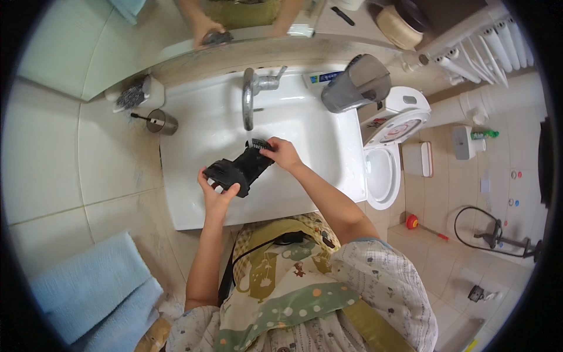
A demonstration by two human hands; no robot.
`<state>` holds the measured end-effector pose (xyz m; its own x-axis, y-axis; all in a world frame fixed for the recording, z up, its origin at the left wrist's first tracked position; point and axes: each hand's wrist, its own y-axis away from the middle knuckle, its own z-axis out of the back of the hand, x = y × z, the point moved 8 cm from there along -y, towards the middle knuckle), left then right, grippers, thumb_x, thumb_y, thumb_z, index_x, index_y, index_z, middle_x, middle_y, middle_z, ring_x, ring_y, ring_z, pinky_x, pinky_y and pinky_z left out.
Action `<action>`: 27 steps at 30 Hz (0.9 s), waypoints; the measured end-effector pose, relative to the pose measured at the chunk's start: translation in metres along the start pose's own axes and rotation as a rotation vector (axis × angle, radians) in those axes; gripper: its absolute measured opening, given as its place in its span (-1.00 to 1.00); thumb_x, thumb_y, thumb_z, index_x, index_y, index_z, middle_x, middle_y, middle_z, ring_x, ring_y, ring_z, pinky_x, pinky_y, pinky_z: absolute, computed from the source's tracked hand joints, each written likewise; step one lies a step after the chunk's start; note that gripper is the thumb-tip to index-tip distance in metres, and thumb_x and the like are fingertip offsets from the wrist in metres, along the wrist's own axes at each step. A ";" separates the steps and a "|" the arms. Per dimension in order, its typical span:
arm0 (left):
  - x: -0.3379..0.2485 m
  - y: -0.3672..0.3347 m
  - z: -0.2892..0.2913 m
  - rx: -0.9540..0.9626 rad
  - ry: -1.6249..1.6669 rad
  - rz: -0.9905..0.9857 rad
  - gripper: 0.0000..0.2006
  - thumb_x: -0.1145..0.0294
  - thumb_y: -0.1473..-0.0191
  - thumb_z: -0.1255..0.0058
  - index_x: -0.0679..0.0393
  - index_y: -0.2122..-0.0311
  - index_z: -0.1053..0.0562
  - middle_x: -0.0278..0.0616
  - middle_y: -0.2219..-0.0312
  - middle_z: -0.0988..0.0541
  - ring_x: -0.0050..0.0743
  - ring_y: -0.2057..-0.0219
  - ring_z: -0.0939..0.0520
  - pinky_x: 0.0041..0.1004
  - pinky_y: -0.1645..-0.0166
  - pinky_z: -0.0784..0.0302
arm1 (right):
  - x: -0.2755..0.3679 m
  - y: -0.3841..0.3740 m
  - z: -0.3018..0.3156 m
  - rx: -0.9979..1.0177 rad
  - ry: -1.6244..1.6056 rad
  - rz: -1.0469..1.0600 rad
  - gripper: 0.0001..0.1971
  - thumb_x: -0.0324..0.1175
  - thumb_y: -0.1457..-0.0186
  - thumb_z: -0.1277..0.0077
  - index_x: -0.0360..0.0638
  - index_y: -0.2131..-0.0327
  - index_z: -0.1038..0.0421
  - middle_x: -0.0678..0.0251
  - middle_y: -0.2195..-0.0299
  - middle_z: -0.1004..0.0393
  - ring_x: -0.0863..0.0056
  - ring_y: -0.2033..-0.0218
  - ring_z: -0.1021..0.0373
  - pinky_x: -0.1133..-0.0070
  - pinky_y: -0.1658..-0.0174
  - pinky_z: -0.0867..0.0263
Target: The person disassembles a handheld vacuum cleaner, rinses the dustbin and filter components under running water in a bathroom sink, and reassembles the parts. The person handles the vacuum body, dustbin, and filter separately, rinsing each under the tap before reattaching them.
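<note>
Over the white sink [319, 149], both of my hands hold one black plastic part [251, 165], which looks like the inner piece of a vacuum cleaner's dust bin. Its wider, blocky end is gripped by my left hand [218, 196], thumb on the near side and fingers curled round the far left side. At the narrower end, which carries a comb-like grille, my right hand [282, 154] pinches the edge. The part lies tilted, its grille end toward the faucet [248, 97]. A smoky grey, see-through container [356, 84] stands at the sink's back right corner.
Behind the container lies a toothpaste-like box [321, 78]. A grey cup [163, 122] with a brush stands at the sink's left edge. The toilet [382, 176] has its lid up at the right. Blue towels [94, 281] hang at lower left, and a mirror [135, 41] spans the back.
</note>
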<state>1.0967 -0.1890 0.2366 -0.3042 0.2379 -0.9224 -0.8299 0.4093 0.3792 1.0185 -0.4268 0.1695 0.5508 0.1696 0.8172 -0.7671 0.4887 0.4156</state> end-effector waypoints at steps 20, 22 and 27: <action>0.038 0.094 0.168 -0.714 -0.322 -0.504 0.07 0.33 0.33 -0.33 0.22 -0.24 0.15 0.11 -0.09 -0.07 0.01 -0.07 -0.25 -0.14 -0.15 -0.27 | -0.105 0.051 0.036 -0.144 -0.406 -0.176 -0.82 -0.47 -0.11 0.04 -0.20 0.18 -0.39 0.35 0.29 -0.52 0.62 0.31 -0.43 0.67 0.25 -0.32; 0.049 0.102 0.173 -0.740 -0.385 -0.516 0.09 0.27 0.34 -0.34 0.23 -0.24 0.13 0.12 -0.11 -0.07 0.04 -0.09 -0.24 -0.12 -0.15 -0.27 | -0.102 0.051 0.032 -0.117 -0.434 -0.183 -0.82 -0.46 -0.12 0.05 -0.19 0.17 -0.39 0.35 0.28 -0.52 0.61 0.29 -0.43 0.66 0.23 -0.33; 0.062 0.116 0.180 -0.878 -0.642 -0.481 0.06 0.08 0.35 -0.37 0.26 -0.21 0.00 0.12 -0.11 -0.09 0.09 -0.08 -0.25 -0.09 -0.12 -0.28 | -0.090 0.047 0.025 -0.099 -0.462 -0.200 -0.82 -0.45 -0.13 0.05 -0.19 0.17 -0.39 0.34 0.26 -0.52 0.58 0.26 -0.43 0.63 0.19 -0.34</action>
<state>1.0660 0.0320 0.2368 0.2084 0.7249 -0.6566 -0.9074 -0.1073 -0.4064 0.9243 -0.4404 0.1253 0.4632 -0.3206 0.8262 -0.6146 0.5554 0.5601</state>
